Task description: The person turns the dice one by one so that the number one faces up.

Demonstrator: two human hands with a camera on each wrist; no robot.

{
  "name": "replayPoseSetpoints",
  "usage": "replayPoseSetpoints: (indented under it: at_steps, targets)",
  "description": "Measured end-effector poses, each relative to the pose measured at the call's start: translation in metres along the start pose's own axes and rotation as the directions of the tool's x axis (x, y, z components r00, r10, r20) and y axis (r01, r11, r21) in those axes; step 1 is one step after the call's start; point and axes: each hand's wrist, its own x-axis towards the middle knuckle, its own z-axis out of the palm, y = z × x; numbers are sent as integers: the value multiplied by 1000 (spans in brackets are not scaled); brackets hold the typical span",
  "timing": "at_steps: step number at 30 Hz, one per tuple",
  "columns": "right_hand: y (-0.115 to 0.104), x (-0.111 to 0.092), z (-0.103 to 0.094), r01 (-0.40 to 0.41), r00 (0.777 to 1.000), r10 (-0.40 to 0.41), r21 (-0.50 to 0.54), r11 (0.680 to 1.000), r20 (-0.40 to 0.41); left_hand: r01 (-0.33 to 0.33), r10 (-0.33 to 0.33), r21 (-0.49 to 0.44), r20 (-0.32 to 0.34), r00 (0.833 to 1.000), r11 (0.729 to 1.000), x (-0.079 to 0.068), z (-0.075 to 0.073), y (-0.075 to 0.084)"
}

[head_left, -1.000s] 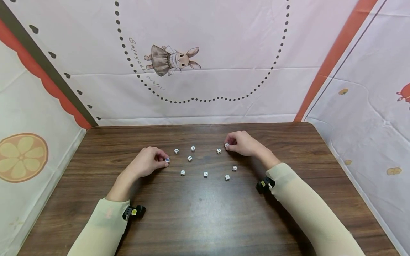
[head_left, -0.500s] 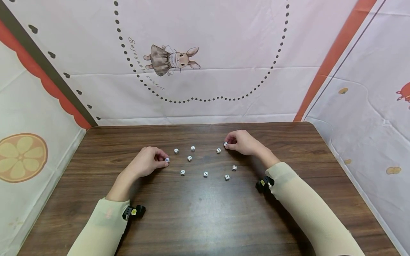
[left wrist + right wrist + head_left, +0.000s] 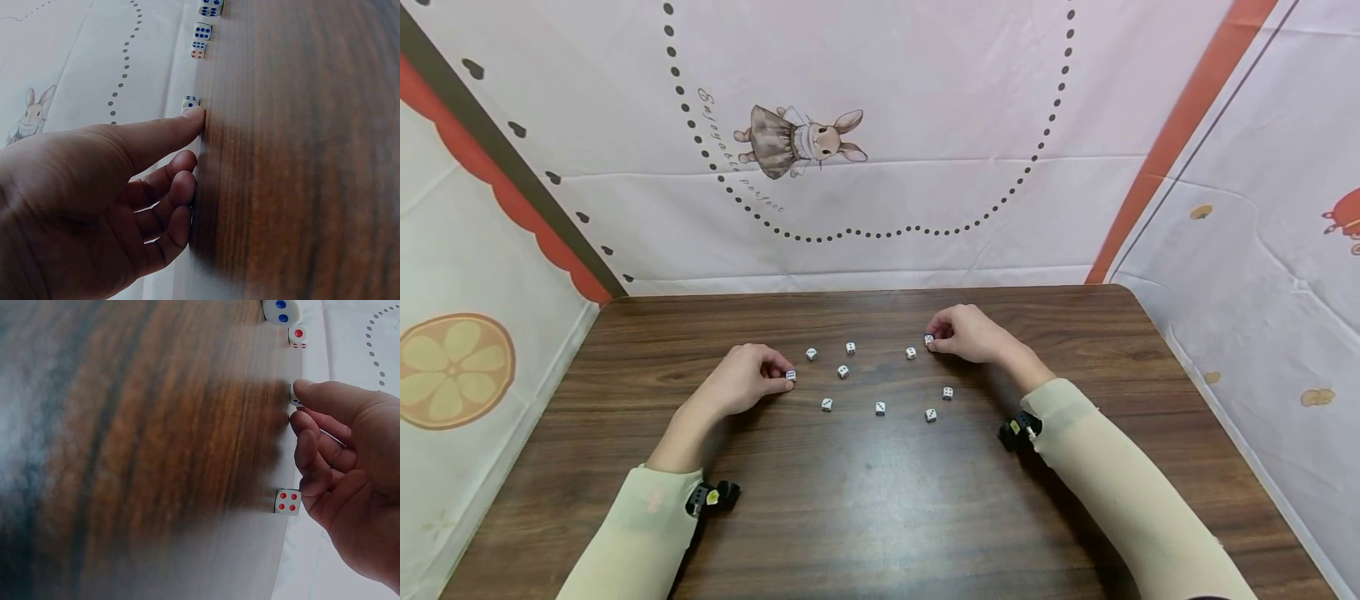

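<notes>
In the head view, my left hand rests low at the left of a scatter of small white dice, pinching one die between thumb and fingertips. The left wrist view has the thumb extended, with the other fingers curled below it. On the right, my right hand pinches another die close over the table. That die is partly covered by the thumb in the right wrist view. Just left of the right fingertips lies a loose die; a die with four red pips shows below the fingers in the right wrist view.
Several more dice lie between the hands, among them one at the back, one at the front middle and one at the front right. The brown wooden table meets a printed white cloth behind and at both sides.
The die in my right fingertips has turned and shifted slightly. My left hand keeps its pinch in place, and the loose dice lie as before.
</notes>
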Motion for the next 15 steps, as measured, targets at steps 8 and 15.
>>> replayPoseSetpoints:
  at_steps: [8,15]
  targets:
    - [-4,1,1,34,999,-34,-16,999,4,-3,3,1,3,1000,1000,0,-1,0]
    - [-6,3,3,50,999,-49,-55,997,8,-6,6,-2,0,1000,1000,0,0,1]
